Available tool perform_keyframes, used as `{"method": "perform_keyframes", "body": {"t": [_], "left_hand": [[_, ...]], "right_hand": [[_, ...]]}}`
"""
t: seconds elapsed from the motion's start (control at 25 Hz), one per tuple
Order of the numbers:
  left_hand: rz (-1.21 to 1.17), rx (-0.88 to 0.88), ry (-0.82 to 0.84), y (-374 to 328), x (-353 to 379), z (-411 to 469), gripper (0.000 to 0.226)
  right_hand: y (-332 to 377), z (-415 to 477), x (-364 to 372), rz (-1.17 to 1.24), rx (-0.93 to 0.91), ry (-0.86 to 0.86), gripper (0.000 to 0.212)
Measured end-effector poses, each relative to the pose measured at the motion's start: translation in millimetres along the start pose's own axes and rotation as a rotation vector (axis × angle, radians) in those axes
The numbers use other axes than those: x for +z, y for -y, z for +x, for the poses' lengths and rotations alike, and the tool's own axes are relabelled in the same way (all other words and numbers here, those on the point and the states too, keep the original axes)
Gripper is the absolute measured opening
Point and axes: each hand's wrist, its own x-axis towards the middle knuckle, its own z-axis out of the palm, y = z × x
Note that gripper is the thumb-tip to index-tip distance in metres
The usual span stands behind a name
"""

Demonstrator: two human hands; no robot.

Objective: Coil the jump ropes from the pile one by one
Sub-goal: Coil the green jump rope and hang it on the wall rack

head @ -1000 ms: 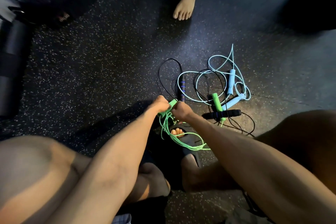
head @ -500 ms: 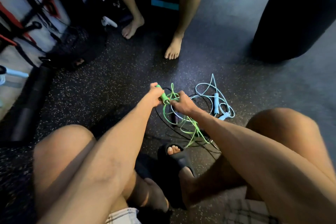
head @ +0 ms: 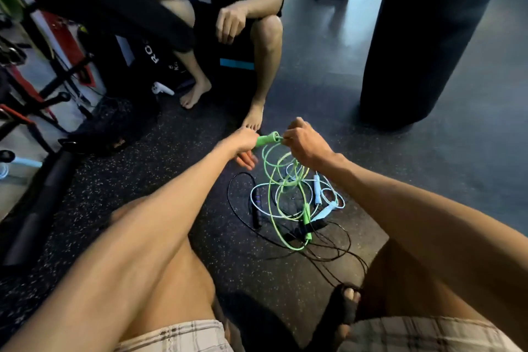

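My left hand (head: 244, 141) grips one green handle (head: 267, 139) of the green jump rope, held up above the floor. My right hand (head: 303, 141) pinches the green cord right at that handle's end. Loops of the green rope (head: 271, 180) hang down to the pile, where its second green handle (head: 307, 216) lies. The pile on the floor also holds a light blue rope (head: 325, 203) with pale blue handles and a thin black rope (head: 243, 180) with black handles (head: 256, 216).
Another person sits opposite, with a bare foot (head: 253, 120) just beyond my hands. A black punching bag (head: 423, 37) stands at the right. Gym gear and a black roller (head: 31, 208) fill the left side. My own knees and sandalled foot (head: 347, 303) frame the pile.
Both hands have risen from low near my foot, lifting the green handle and cord higher and farther from me. The green loops now hang stretched down to the pile. My head has tilted up.
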Motion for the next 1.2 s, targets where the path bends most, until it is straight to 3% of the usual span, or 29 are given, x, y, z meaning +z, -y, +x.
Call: {"method": "perform_keyframes", "body": {"t": [0.16, 0.24, 0.36, 0.48, 0.8, 0.88, 1.0, 1.08, 1.2], "left_hand": [[0.383, 0.362, -0.243, -31.5, 6.7, -19.8, 0.033], [0.446, 0.546, -0.254, -44.4, 9.4, -18.2, 0.034], [0.514, 0.65, -0.201, -52.8, 13.5, -12.7, 0.027], [0.512, 0.736, -0.275, -49.6, 20.3, -10.8, 0.019], [0.458, 0.625, -0.314, -60.9, 31.7, -10.1, 0.022], [0.599, 0.593, -0.324, -59.7, 30.6, -11.5, 0.016], [0.702, 0.583, -0.289, -59.6, 28.8, -17.3, 0.014], [0.541, 0.646, -0.141, -59.6, 31.4, -20.0, 0.015], [0.214, 0.672, 0.078, -57.9, 35.0, -23.3, 0.017]], "right_hand": [[-1.5, 1.2, -28.1, 0.017, -0.009, -0.076, 0.017], [-3.1, -1.3, -37.1, 0.047, 0.049, -0.09, 0.017], [-12.3, -11.6, -45.0, 0.079, 0.092, -0.156, 0.015], [-25.2, -19.7, -43.3, 0.107, 0.115, -0.13, 0.016], [-76.7, -59.0, -44.3, 0.006, 0.411, 0.28, 0.027], [-82.6, -66.6, -50.5, 0.073, 0.43, 0.27, 0.036], [-79.4, -66.8, -56.6, 0.378, 0.415, 0.182, 0.026], [-70.6, -67.1, -58.8, 0.625, 0.415, 0.15, 0.016], [-63.6, -66.2, -64.6, 0.747, 0.387, 0.143, 0.017]]}}
